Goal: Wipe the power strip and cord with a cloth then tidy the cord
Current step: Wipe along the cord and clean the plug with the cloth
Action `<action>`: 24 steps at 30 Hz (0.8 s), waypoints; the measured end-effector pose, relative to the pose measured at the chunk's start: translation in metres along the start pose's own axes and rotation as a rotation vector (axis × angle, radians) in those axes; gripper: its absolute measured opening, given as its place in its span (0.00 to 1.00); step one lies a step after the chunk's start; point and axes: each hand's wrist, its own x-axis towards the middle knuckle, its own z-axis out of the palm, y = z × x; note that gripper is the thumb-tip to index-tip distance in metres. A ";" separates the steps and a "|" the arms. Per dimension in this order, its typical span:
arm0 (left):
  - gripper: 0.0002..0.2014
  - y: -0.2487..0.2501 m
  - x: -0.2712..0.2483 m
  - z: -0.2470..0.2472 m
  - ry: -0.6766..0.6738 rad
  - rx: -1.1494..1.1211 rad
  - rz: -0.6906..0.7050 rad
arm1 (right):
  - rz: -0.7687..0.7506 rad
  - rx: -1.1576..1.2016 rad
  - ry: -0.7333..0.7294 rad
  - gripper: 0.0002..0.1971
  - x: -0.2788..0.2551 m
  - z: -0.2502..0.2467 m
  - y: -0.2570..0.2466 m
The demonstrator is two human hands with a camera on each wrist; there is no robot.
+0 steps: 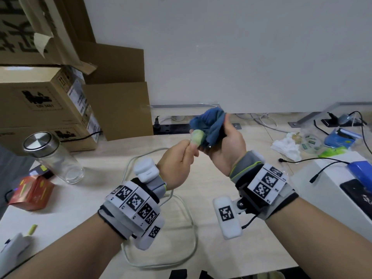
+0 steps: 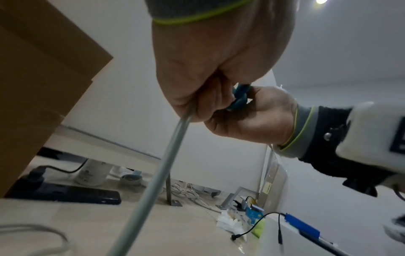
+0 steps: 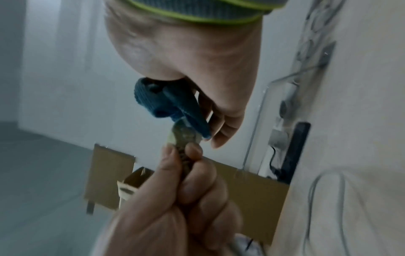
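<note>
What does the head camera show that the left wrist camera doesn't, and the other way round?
Only the head view shows the glass jar with its metal lid, the red box, the loops of cord lying on the table, and the plug at the cloth.

Only the left wrist view shows the cord running straight down out of the left hand.

Both show the left hand holding the cord, the right hand holding the blue cloth, the cardboard boxes and the black power strip.
</note>
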 end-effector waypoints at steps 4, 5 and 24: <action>0.09 0.005 0.001 0.002 0.057 0.133 0.076 | -0.115 -0.494 0.026 0.17 -0.005 0.003 0.017; 0.10 0.006 0.001 0.004 0.079 0.138 0.104 | -0.168 -0.671 0.049 0.15 -0.007 0.003 0.022; 0.10 -0.007 0.006 0.009 0.089 0.462 0.147 | 0.041 -0.622 0.083 0.23 -0.004 0.005 0.020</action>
